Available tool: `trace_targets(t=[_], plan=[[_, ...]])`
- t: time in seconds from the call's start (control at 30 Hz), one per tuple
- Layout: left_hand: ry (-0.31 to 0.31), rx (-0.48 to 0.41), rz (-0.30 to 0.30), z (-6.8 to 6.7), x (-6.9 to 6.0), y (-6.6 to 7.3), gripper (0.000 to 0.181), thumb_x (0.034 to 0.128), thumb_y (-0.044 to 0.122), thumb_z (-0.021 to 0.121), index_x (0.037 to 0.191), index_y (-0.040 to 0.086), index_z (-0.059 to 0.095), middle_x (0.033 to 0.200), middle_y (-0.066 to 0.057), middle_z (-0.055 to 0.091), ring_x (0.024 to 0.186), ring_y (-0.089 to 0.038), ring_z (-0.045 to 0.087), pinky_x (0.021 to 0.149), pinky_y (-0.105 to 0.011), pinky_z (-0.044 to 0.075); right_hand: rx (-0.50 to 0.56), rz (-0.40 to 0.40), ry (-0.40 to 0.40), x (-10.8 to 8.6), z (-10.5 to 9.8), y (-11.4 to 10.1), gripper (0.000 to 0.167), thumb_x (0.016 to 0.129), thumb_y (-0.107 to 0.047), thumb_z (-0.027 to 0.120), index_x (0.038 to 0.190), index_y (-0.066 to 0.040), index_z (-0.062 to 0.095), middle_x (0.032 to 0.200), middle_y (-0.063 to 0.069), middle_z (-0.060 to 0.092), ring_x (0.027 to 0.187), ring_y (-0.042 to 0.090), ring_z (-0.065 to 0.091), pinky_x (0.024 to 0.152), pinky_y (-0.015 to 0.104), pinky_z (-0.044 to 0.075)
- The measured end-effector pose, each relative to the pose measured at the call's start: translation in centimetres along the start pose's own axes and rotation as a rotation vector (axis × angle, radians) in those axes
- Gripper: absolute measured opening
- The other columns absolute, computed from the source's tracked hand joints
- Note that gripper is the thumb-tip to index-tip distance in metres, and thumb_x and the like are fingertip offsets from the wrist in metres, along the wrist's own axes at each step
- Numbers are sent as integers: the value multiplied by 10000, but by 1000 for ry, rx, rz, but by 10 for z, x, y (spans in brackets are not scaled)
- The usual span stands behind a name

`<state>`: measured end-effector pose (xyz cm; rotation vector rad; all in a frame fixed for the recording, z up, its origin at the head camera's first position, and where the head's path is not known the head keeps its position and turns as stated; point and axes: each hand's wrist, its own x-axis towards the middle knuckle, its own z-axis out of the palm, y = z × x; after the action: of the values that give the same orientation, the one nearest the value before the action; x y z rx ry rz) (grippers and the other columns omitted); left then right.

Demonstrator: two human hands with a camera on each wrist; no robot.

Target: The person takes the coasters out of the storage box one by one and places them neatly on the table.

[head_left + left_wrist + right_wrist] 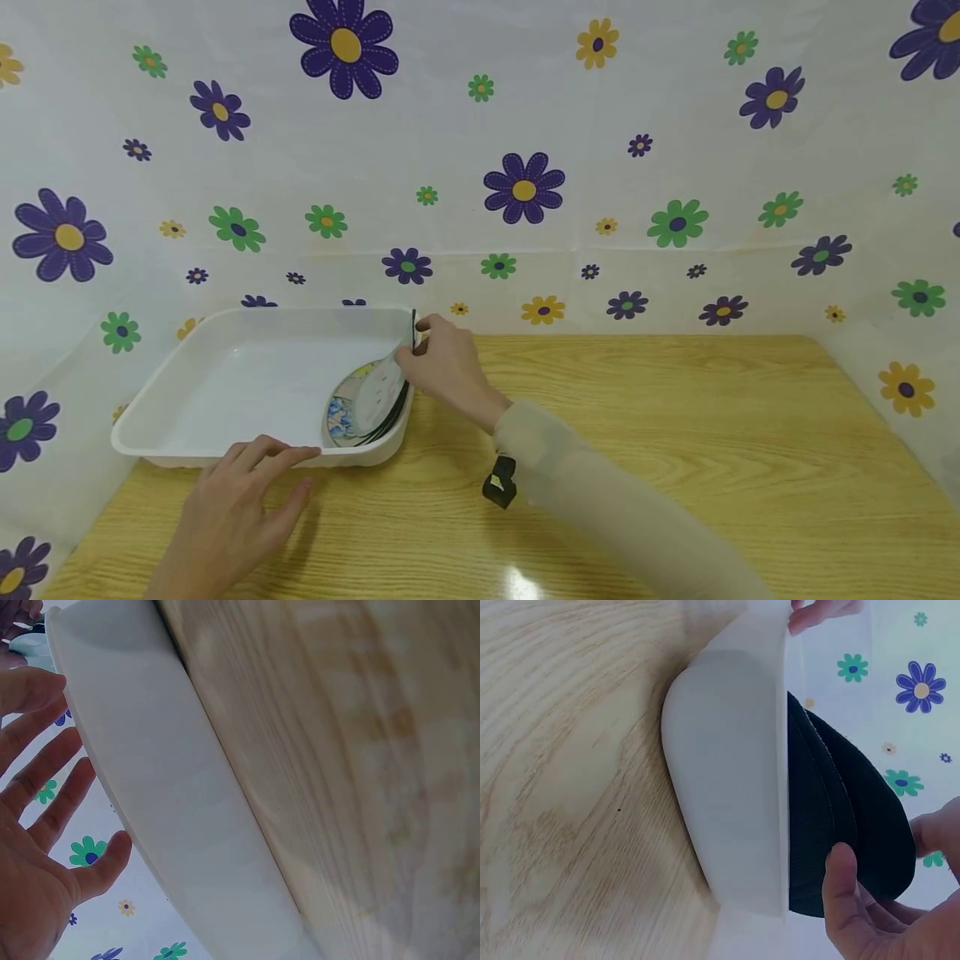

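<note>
A white plastic basin stands on the wooden table at left. Several thin, rounded pieces lean together in its right end. One has a blue-and-yellow printed face; a pale piece with pink marks lies over it. Dark undersides show in the right wrist view, rising past the rim. My right hand pinches the upper end of the pale piece between thumb and fingers, at the basin's right rim. My left hand rests its extended fingertips on the near rim; the left wrist view shows those fingers spread.
The wooden tabletop stretches to the right of the basin. A white sheet printed with flowers hangs behind and along the sides. A black strap device sits at my right wrist.
</note>
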<state>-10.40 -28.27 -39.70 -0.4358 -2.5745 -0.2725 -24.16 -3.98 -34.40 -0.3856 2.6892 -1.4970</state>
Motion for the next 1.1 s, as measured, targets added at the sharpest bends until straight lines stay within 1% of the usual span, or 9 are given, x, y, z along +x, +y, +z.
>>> trace_targets(t=[0.13, 0.33, 0.47, 0.57, 0.73, 0.83, 0.93, 1.03, 1.1], plan=[[3, 1, 1, 0, 1, 0, 314, 764, 195, 838, 1067, 241, 772, 932, 57, 671, 898, -245, 648, 671, -448, 502, -31, -83, 22, 1, 1, 0, 413, 946, -108, 605, 1333, 34, 597, 1005, 152, 749, 704, 117, 645, 530, 184, 476], [43, -1, 23, 1, 2, -1, 316, 742, 185, 834, 1047, 240, 773, 915, 66, 662, 865, -235, 639, 661, -434, 484, -52, -186, 66, -1, -1, -2, 375, 910, -18, 584, 1273, 31, 665, 990, 167, 761, 695, 113, 631, 492, 151, 429], [54, -3, 35, 1, 3, -1, 315, 746, 183, 827, 1051, 238, 772, 917, 62, 665, 857, -224, 633, 656, -418, 472, -17, -211, 80, -2, -3, -3, 369, 901, 18, 579, 1251, 16, 695, 1005, 179, 768, 691, 110, 637, 486, 151, 424], [52, -2, 35, 1, 4, -2, 315, 749, 180, 829, 1052, 238, 771, 917, 66, 661, 855, -217, 628, 654, -403, 467, 91, -175, 49, -4, -6, -1, 379, 915, 35, 563, 1272, 12, 688, 1031, 202, 758, 684, 127, 672, 493, 183, 502], [28, 6, 10, 0, 4, -2, 296, 759, 190, 838, 1044, 235, 773, 912, 63, 662, 864, -226, 636, 683, -432, 483, 304, -74, -6, -9, -10, 4, 401, 938, 34, 547, 1323, -1, 656, 1134, 234, 716, 829, 231, 741, 615, 310, 620], [-2, 16, -12, -1, 4, -3, 289, 771, 208, 838, 1050, 244, 770, 925, 61, 669, 880, -237, 650, 700, -466, 501, 357, -35, -2, -14, -10, 8, 397, 946, 32, 552, 1326, -13, 655, 1177, 230, 702, 862, 269, 747, 638, 329, 626], [-28, 18, -18, -1, 3, -3, 286, 780, 216, 835, 1056, 247, 767, 939, 62, 677, 886, -241, 660, 700, -484, 514, 388, -19, 18, -19, -9, 12, 385, 950, 37, 559, 1316, -22, 664, 1190, 218, 697, 834, 249, 736, 655, 348, 630], [-30, 15, -11, 0, 3, -3, 284, 778, 214, 833, 1053, 242, 768, 933, 60, 678, 873, -230, 660, 684, -469, 516, 411, -26, 33, -22, -9, 16, 376, 953, 44, 566, 1307, -27, 670, 1185, 208, 693, 778, 202, 703, 677, 392, 634], [-27, 14, -10, 0, 3, -3, 287, 773, 211, 834, 1051, 239, 769, 929, 57, 678, 866, -225, 658, 680, -466, 518, 435, -27, 43, -24, -8, 20, 371, 955, 45, 576, 1308, -28, 669, 1185, 206, 688, 783, 194, 699, 669, 372, 633]])
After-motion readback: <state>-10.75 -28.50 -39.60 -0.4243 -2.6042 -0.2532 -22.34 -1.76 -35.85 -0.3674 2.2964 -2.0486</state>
